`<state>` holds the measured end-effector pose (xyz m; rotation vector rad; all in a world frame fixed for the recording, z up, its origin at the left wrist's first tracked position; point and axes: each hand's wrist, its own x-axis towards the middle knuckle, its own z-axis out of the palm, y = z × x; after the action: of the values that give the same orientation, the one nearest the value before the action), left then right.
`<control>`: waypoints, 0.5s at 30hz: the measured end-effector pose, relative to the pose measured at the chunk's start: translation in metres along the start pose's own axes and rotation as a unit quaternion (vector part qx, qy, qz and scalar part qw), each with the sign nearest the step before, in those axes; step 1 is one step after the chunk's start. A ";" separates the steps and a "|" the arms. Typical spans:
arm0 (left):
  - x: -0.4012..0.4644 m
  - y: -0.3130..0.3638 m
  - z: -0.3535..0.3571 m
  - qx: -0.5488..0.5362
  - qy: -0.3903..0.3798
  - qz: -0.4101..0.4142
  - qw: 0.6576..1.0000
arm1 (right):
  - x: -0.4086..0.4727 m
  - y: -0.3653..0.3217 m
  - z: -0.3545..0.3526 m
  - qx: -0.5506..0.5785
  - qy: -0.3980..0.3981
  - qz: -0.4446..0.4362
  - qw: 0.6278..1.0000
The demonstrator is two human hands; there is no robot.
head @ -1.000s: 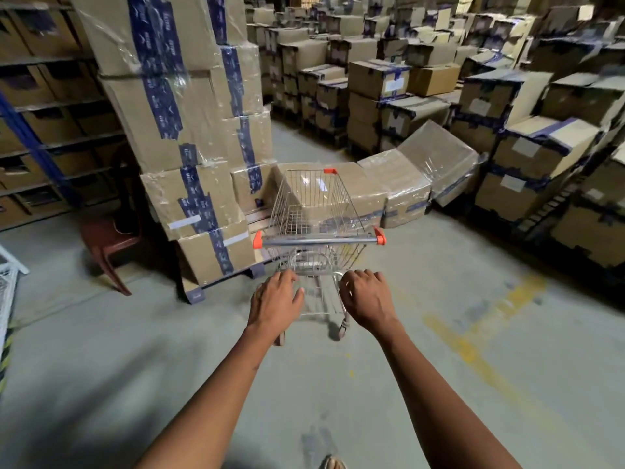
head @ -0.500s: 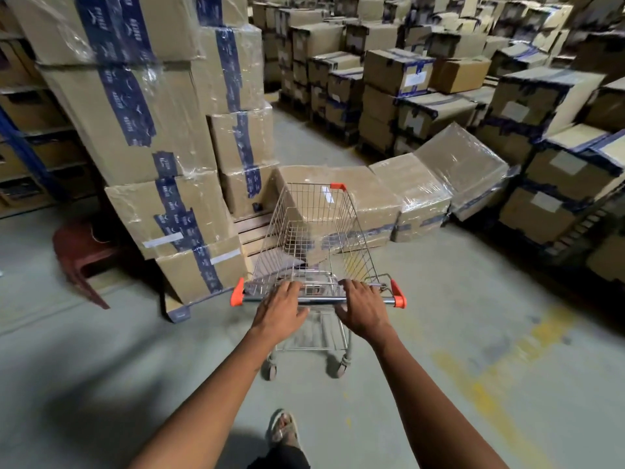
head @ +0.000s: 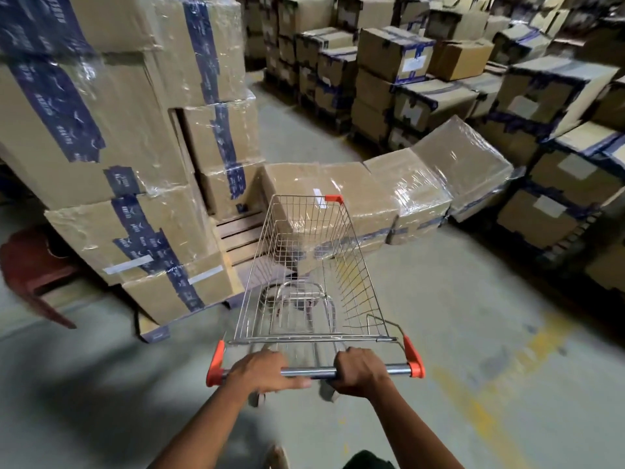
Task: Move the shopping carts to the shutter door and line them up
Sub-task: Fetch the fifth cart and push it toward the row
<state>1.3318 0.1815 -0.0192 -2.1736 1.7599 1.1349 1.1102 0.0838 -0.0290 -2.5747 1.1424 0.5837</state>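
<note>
A small wire shopping cart (head: pixel 306 265) with orange corner caps stands on the concrete floor right in front of me, its basket empty. Its chrome handle bar (head: pixel 316 371) runs across the lower middle of the view. My left hand (head: pixel 262 370) is wrapped over the bar's left half. My right hand (head: pixel 358 370) grips the bar's right half. The cart's nose points at low wrapped cartons. No shutter door is in view.
A tall stack of taped cartons (head: pixel 111 157) on a wooden pallet (head: pixel 236 235) stands close on the left. Low wrapped cartons (head: pixel 389 194) lie ahead of the cart. More carton stacks (head: pixel 558 157) fill the right and back. A red stool (head: pixel 32 272) sits far left. A yellow floor marking (head: pixel 490 394) runs at the right.
My hands went from reaching toward the cart to gripping its handle bar. The cart now sits closer and larger in view, and the boxes have drawn nearer.
</note>
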 end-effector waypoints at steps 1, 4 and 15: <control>0.002 0.000 -0.003 -0.014 -0.017 -0.008 1.000 | 0.002 0.001 0.000 -0.003 0.001 -0.007 1.000; 0.009 0.004 -0.006 -0.038 -0.046 -0.039 0.997 | 0.007 0.009 0.001 -0.013 0.014 -0.029 0.999; 0.001 0.052 0.008 -0.047 0.052 -0.099 0.993 | 0.007 0.053 -0.006 -0.001 0.047 -0.127 0.991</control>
<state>1.2820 0.1684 -0.0068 -2.4407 1.5128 1.0963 1.0762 0.0425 -0.0306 -2.7151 0.8212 0.4094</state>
